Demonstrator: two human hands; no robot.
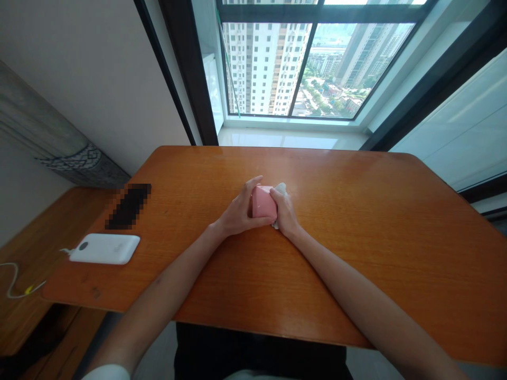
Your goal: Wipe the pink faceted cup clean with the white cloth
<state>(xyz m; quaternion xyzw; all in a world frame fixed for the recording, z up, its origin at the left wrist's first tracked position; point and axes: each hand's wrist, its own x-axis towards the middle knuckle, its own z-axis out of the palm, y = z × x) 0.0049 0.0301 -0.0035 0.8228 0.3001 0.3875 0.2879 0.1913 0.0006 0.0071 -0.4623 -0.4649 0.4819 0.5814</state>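
A small pink box-shaped object (264, 202) is held between my two hands over the middle of the table. My left hand (237, 210) grips it from the left, thumb along the near side and fingers at the far edge. On the right side, my right hand (285, 211) is closed round a crumpled white tissue or cloth (281, 188) and presses against the pink object. Parts of the white piece stick out above and below the right hand; the rest is hidden. Whether the pink object touches the tabletop, I cannot tell.
The brown wooden table (376, 227) spreads beneath both arms. Toward its left end lie a white power bank (105, 249) with a cable and a dark pixelated patch (129, 207). A wooden bench (24, 316) stands at the left; a window (293, 68) is beyond the far edge.
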